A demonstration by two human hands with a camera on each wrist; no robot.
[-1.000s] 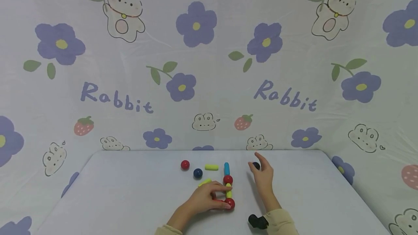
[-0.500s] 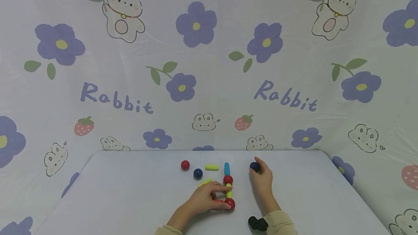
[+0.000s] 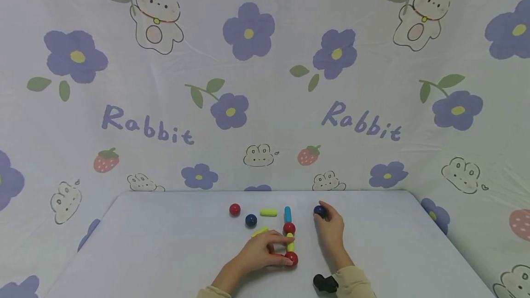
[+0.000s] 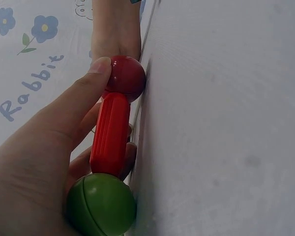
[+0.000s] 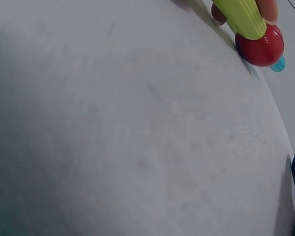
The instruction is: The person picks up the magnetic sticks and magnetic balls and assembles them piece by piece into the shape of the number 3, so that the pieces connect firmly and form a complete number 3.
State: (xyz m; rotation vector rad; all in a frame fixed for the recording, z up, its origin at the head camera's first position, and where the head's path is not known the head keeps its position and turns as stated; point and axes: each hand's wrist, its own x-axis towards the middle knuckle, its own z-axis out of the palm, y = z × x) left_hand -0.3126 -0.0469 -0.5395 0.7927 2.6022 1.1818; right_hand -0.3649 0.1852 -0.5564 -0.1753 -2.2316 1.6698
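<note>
My left hand (image 3: 260,251) grips a chain of balls and ribbed rods lying on the table. Its thumb presses the near red ball (image 3: 291,259), and a finger reaches the yellow rod (image 3: 290,243). In the left wrist view, a red rod (image 4: 110,133) joins that ball to a green ball (image 4: 102,204) by the palm. Farther along the chain come another red ball (image 3: 289,228) and a blue rod (image 3: 288,214). To the right, my right hand (image 3: 332,230) pinches a dark blue ball (image 3: 319,211) between thumb and fingers, apart from the chain.
Left of the chain lie a loose red ball (image 3: 234,209), a second dark blue ball (image 3: 250,220) and a yellow rod (image 3: 268,213). Another yellow rod (image 3: 260,232) is partly behind my left hand. A black device (image 3: 325,283) sits at the right wrist. The white table (image 3: 165,243) meets a patterned cloth backdrop.
The right hand has shifted slightly left with the dark blue ball, and its raised finger has come down against it. My left hand and the chain have stayed in place.
</note>
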